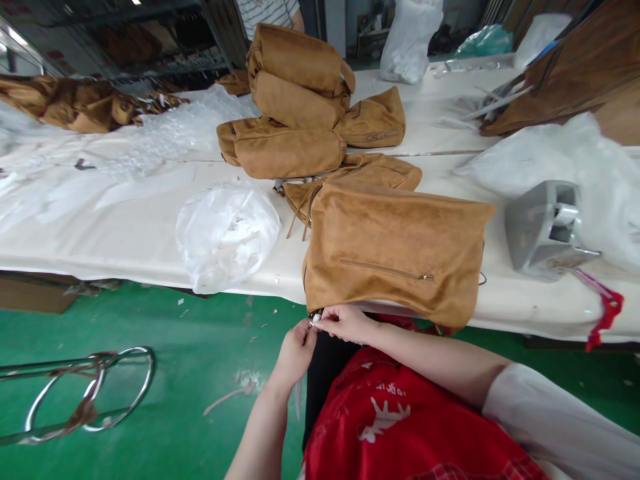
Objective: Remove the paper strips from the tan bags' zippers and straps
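Observation:
A tan leather bag with a zipper across its face lies at the table's front edge, its near side hanging slightly over. At its lower left corner, my left hand and my right hand meet with fingers pinched together. Between them shows a small shiny metal piece with a bit of white on it, at the bag's corner; it is too small to name. My right forearm runs along the bag's lower edge.
Several tan bags are piled behind. A clear plastic bag lies to the left, and a grey tape dispenser stands to the right. A metal-ringed stool lies on the green floor. A person in a striped shirt stands across the table.

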`<state>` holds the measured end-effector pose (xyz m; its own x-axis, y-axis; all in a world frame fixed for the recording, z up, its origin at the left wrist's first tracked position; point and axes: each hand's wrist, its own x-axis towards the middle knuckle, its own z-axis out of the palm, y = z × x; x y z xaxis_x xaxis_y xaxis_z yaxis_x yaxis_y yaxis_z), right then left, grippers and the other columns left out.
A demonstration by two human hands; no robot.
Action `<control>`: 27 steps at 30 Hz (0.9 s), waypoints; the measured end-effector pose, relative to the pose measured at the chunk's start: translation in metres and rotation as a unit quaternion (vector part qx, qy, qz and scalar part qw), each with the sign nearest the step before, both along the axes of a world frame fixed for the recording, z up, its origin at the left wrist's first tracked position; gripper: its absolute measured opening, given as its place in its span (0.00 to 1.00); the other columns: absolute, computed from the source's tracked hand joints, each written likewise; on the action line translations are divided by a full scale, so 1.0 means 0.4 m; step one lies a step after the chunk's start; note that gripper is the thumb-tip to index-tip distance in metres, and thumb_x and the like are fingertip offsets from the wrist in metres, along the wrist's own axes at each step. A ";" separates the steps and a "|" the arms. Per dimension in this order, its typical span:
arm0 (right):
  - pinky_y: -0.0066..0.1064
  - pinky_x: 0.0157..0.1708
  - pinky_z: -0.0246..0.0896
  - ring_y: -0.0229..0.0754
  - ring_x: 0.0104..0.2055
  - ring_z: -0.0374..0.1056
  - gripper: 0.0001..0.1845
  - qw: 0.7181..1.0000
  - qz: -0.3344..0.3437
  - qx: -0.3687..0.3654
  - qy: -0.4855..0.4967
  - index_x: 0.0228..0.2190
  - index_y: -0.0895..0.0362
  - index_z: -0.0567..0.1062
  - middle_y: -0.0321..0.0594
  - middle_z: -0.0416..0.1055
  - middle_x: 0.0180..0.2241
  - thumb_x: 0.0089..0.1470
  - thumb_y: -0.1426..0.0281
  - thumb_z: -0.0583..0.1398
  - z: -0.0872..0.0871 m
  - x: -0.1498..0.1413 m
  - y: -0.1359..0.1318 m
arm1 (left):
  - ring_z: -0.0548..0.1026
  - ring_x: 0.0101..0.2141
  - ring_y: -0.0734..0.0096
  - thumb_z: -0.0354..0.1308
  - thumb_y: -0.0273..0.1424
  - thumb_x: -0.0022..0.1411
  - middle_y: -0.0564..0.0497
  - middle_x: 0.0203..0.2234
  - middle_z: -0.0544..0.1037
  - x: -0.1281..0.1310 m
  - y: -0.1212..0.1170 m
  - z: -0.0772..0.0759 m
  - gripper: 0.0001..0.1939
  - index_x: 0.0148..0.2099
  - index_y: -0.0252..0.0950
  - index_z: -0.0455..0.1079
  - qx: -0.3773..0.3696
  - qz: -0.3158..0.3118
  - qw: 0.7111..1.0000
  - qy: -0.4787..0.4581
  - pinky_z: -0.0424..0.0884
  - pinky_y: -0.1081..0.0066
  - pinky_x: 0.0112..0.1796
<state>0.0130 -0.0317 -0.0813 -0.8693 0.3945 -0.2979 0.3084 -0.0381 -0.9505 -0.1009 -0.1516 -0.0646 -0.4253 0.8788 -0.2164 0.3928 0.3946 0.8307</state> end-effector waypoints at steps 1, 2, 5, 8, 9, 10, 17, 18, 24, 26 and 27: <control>0.21 0.18 0.48 0.29 0.17 0.56 0.14 0.999 -0.008 0.030 -0.010 0.21 0.58 0.68 0.28 0.62 0.16 0.53 0.64 0.60 -0.006 -0.002 -0.003 | 0.68 0.26 0.69 0.47 0.35 0.58 0.53 0.22 0.71 0.000 -0.001 0.001 0.10 0.30 0.37 0.66 -0.002 -0.001 1.000 0.002 0.62 0.71 0.32; 0.21 0.19 0.48 0.29 0.18 0.56 0.14 0.998 -0.017 0.061 -0.013 0.20 0.58 0.68 0.29 0.63 0.16 0.53 0.65 0.61 -0.012 -0.003 -0.005 | 0.67 0.26 0.70 0.47 0.35 0.58 0.54 0.22 0.70 -0.001 -0.001 0.002 0.10 0.30 0.37 0.66 -0.003 -0.002 1.000 0.003 0.62 0.71 0.32; 0.22 0.21 0.49 0.30 0.21 0.58 0.13 0.990 -0.035 0.140 -0.003 0.19 0.58 0.69 0.30 0.65 0.18 0.51 0.66 0.62 -0.027 -0.002 -0.009 | 0.67 0.27 0.70 0.50 0.36 0.57 0.54 0.23 0.69 -0.001 -0.005 0.003 0.10 0.31 0.37 0.66 0.001 -0.013 1.000 -0.017 0.62 0.72 0.31; 0.21 0.20 0.49 0.30 0.20 0.59 0.13 0.992 -0.033 0.123 -0.015 0.21 0.58 0.70 0.30 0.66 0.18 0.52 0.64 0.62 -0.039 0.002 -0.006 | 0.64 0.25 0.74 0.55 0.41 0.56 0.56 0.21 0.66 0.001 -0.005 -0.007 0.13 0.30 0.36 0.66 0.009 0.025 0.992 -0.123 0.59 0.74 0.27; 0.21 0.19 0.50 0.29 0.18 0.59 0.13 0.995 -0.025 0.096 -0.020 0.23 0.58 0.71 0.30 0.67 0.19 0.53 0.63 0.61 -0.042 0.004 -0.004 | 0.61 0.23 0.75 0.55 0.44 0.56 0.58 0.19 0.64 0.001 -0.005 -0.013 0.16 0.29 0.35 0.66 0.010 0.049 0.986 -0.160 0.57 0.74 0.25; 0.21 0.19 0.52 0.29 0.18 0.60 0.13 0.998 -0.014 0.065 -0.020 0.24 0.58 0.71 0.30 0.67 0.19 0.53 0.62 0.60 -0.045 0.007 0.000 | 0.59 0.21 0.77 0.56 0.46 0.56 0.59 0.18 0.61 0.002 -0.004 -0.019 0.18 0.28 0.35 0.65 0.008 0.073 0.979 -0.190 0.54 0.75 0.23; 0.21 0.25 0.62 0.31 0.24 0.68 0.06 0.995 0.066 -0.075 0.013 0.31 0.59 0.72 0.34 0.71 0.25 0.58 0.70 0.56 -0.056 0.021 0.025 | 0.46 0.15 0.84 0.57 0.46 0.57 0.64 0.15 0.50 0.000 -0.001 -0.026 0.18 0.31 0.34 0.64 -0.025 0.105 0.920 -0.378 0.42 0.79 0.17; 0.21 0.25 0.62 0.31 0.24 0.68 0.06 0.995 0.065 -0.073 0.014 0.31 0.59 0.71 0.33 0.71 0.25 0.59 0.70 0.56 -0.059 0.019 0.027 | 0.44 0.15 0.84 0.57 0.44 0.58 0.64 0.15 0.49 0.001 -0.001 -0.023 0.16 0.31 0.34 0.63 -0.036 0.096 0.903 -0.417 0.41 0.80 0.16; 0.22 0.30 0.65 0.31 0.25 0.67 0.08 0.991 0.097 -0.084 0.036 0.30 0.59 0.72 0.32 0.70 0.24 0.59 0.76 0.55 -0.093 -0.010 0.034 | 0.37 0.15 0.84 0.49 0.35 0.64 0.64 0.16 0.43 0.018 -0.003 -0.024 0.11 0.30 0.34 0.60 -0.047 0.071 0.821 -0.565 0.43 0.83 0.14; 0.23 0.29 0.65 0.31 0.25 0.68 0.08 0.990 0.107 -0.086 0.030 0.30 0.59 0.73 0.33 0.71 0.25 0.58 0.76 0.54 -0.103 -0.021 0.036 | 0.36 0.15 0.84 0.49 0.34 0.64 0.64 0.16 0.42 0.018 -0.006 -0.030 0.11 0.31 0.34 0.61 -0.041 0.077 0.809 -0.581 0.43 0.84 0.14; 0.22 0.29 0.65 0.31 0.25 0.68 0.08 0.990 0.109 -0.086 0.025 0.30 0.60 0.73 0.33 0.71 0.25 0.58 0.76 0.54 -0.107 -0.027 0.037 | 0.36 0.15 0.84 0.49 0.34 0.64 0.64 0.16 0.43 0.015 -0.007 -0.033 0.11 0.31 0.34 0.61 -0.038 0.081 0.807 -0.584 0.43 0.84 0.14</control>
